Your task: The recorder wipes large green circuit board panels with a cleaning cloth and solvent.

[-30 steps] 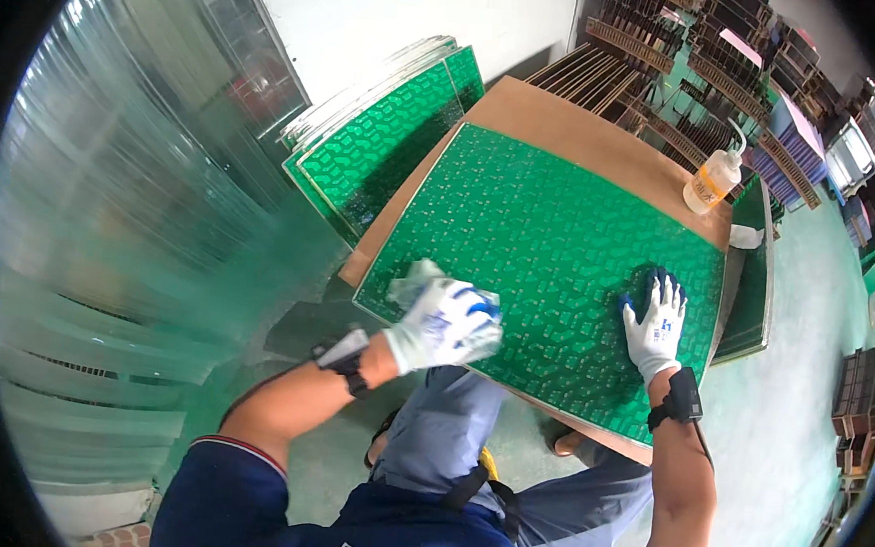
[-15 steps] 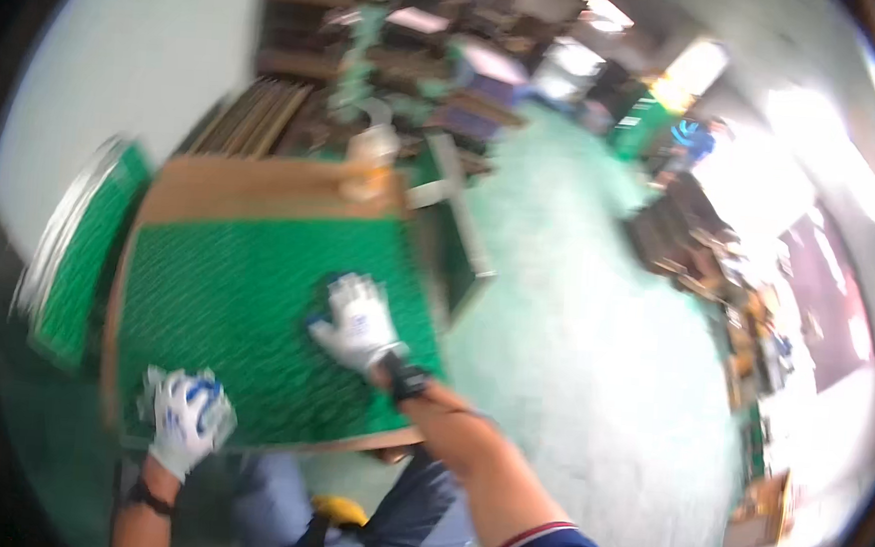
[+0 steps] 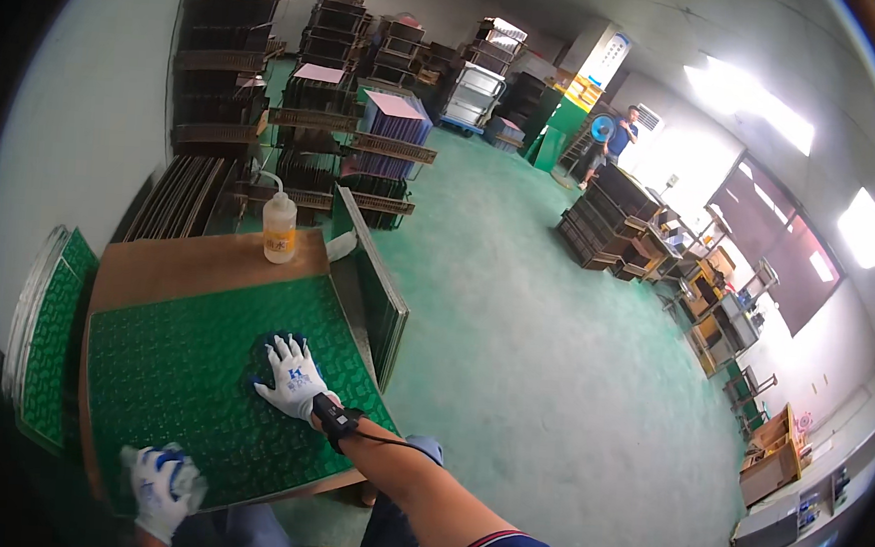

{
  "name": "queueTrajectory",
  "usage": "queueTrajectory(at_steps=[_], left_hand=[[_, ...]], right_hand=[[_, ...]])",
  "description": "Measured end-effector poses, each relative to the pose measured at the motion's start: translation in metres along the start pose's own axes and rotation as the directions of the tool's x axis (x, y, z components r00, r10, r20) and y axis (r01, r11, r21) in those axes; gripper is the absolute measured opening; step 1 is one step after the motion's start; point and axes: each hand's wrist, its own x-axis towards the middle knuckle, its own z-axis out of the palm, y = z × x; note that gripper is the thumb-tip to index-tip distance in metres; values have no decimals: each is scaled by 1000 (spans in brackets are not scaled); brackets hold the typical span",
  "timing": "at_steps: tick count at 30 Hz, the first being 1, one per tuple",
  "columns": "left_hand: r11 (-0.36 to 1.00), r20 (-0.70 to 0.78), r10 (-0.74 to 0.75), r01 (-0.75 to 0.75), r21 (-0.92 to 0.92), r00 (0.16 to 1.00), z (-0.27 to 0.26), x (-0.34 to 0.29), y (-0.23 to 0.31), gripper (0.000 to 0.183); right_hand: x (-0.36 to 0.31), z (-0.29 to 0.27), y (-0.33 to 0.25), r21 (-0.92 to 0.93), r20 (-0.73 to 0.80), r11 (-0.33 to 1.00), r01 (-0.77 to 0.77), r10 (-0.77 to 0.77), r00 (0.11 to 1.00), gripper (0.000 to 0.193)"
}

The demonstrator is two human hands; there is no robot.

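A large green panel (image 3: 182,358) with a fine repeating pattern, like a circuit board sheet, lies flat on a brown board-topped table (image 3: 172,272). My right hand (image 3: 293,380), in a white glove with blue fingertips, rests flat on its right half, fingers spread. At the panel's near left corner is my left hand (image 3: 161,492), gloved the same way. Its fingers are curled around a crumpled translucent wad (image 3: 191,479), which may be thin plastic; the glove partly hides it. Beyond the panel stands a squeeze bottle (image 3: 279,229) with a bent spout and yellow label.
Green panels (image 3: 48,340) lean upright left of the table, and more upright panels (image 3: 381,290) stand along its right side. Racks (image 3: 232,60) fill the back left. Across the green floor (image 3: 531,380) are stacked dark crates (image 3: 606,219), a blue fan (image 3: 602,129) and another person (image 3: 621,134).
My view has swung up and to the right, so the table sits lower and further left. Both hands keep roughly the same places at the panel.
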Motion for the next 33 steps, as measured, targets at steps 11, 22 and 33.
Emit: queueTrajectory(at_steps=[11, 22, 33], left_hand=[[956, -33, 151, -137, 260, 988, -39, -31, -42, 39], [887, 24, -185, 156, 435, 983, -73, -50, -81, 36], [873, 57, 30, -54, 484, 998, -56, -25, -38, 22]], right_hand=[[5, -1, 50, -120, -125, 992, 30, -45, 991, 78], [16, 29, 37, -125, -178, 984, 128, -149, 973, 77], [15, 26, 38, -144, -178, 982, 126, -151, 972, 75]])
